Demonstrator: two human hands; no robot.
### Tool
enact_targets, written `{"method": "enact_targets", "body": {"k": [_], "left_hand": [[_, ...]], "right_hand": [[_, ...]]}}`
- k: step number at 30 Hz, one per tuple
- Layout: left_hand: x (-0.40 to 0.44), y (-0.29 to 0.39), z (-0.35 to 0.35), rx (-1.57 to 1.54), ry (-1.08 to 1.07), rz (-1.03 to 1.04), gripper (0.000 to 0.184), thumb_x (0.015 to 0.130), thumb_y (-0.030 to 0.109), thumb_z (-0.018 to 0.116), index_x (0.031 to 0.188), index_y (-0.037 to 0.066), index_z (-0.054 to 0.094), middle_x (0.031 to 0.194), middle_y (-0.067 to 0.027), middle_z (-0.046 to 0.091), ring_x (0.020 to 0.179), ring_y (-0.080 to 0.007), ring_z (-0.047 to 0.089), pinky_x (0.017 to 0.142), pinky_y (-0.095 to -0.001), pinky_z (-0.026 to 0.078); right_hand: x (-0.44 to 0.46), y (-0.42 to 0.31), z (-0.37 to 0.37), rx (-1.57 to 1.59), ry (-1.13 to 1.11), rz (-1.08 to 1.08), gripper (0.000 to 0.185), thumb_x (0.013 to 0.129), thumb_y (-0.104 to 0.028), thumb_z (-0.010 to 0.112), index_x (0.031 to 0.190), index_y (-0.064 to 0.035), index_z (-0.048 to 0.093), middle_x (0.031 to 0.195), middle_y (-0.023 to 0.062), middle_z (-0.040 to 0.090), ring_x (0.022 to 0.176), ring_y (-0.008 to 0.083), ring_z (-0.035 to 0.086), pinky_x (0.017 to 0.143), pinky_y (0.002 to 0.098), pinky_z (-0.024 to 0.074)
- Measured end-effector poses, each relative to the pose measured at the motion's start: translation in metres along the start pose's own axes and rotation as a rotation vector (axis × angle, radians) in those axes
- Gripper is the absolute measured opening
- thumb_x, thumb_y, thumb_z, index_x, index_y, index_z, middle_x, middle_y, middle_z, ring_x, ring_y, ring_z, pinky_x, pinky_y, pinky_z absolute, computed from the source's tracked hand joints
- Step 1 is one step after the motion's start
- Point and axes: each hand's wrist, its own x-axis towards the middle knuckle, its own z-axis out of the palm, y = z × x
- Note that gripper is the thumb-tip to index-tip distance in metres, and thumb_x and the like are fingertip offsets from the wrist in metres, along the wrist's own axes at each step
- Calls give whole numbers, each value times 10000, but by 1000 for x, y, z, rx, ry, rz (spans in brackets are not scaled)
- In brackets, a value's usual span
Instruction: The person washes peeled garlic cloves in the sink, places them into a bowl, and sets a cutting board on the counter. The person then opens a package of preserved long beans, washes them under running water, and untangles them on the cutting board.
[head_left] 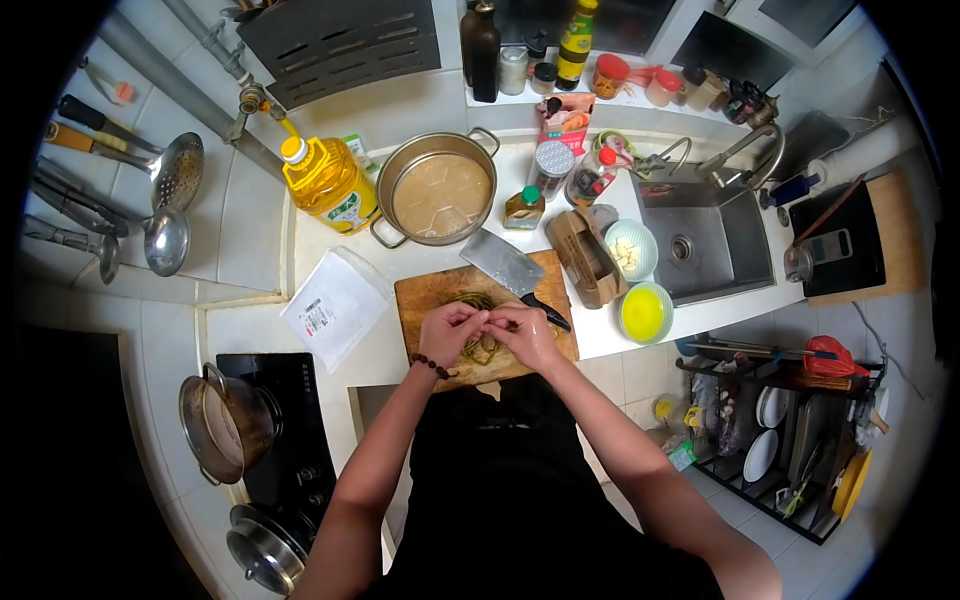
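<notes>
Over the wooden cutting board my left hand and my right hand meet, fingertips pinched together. Whatever they hold between them is too small to make out. Beneath the fingers lies a loose pile of thin green-brown strands, partly covered by my hands; I cannot tell what kind they are. A dark beaded bracelet circles my left wrist. A cleaver rests across the board's back edge, its black handle lying just right of my right hand.
Behind the board stand a large pot of cloudy liquid, an oil jug and several jars. To the right are a brown box, a bowl of pale pieces, a bowl of yellow liquid and the sink. A stove is left.
</notes>
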Motion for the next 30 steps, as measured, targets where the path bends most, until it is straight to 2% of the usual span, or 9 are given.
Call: {"method": "enact_targets", "body": {"k": [4,9,11,13,15,16,19,26,30], "left_hand": [[1,-5,-2,33,47,19,138,945,118,722,991,-8,691,830,-42,716,711,-75,639,654,-222,529],[-2,-6,-1,-42,95,111,163,964,132,698,1039,-10,674,869,-58,726,736,-85,652,644,-222,518],[6,-9,-20,-193,175,-135,196,991,197,667,1073,19,669,928,-48,733,811,-104,694,667,-245,537],[25,-48,-48,-39,247,-161,197,1000,210,637,1074,35,690,938,-63,742,808,-144,713,692,-286,558],[41,-71,-65,548,354,28,192,964,206,666,1065,51,718,960,-86,747,800,-189,719,723,-320,565],[46,-71,-65,644,335,-7,186,918,175,700,1050,49,733,1002,-124,731,833,-252,715,776,-368,568],[60,-68,-56,883,155,-26,192,890,160,726,1044,45,732,1025,-145,713,909,-302,702,825,-409,563],[72,-86,-49,1087,116,-214,149,901,122,685,1028,44,690,1040,-176,698,922,-363,686,828,-445,556],[67,-91,-59,970,141,-53,127,929,124,649,1025,41,653,956,-173,704,863,-372,687,789,-437,555]], "right_hand": [[-2,8,11,189,10,135,191,856,-93,783,990,32,731,797,76,673,645,118,608,612,280,488],[-3,14,13,116,71,167,191,858,-86,784,988,45,731,773,66,678,650,102,620,603,260,487],[-2,13,8,74,134,130,188,863,-82,779,987,51,730,763,66,678,650,103,631,600,254,488],[-4,16,-5,155,190,202,188,870,-83,775,971,67,724,747,63,675,657,105,653,595,251,492],[-9,20,-15,133,200,208,197,872,-88,777,971,74,722,752,64,675,660,108,667,599,251,496],[-12,25,-19,127,192,230,196,874,-88,776,977,70,723,754,62,674,658,106,661,599,249,494],[-21,31,-27,88,192,268,201,879,-99,774,991,61,725,758,55,668,652,100,635,603,250,487],[-36,39,-34,47,213,295,230,878,-133,781,986,62,723,756,57,659,641,100,600,615,264,486],[-36,38,-38,39,228,249,226,876,-125,780,990,61,722,758,55,651,657,104,593,627,263,484]]}}
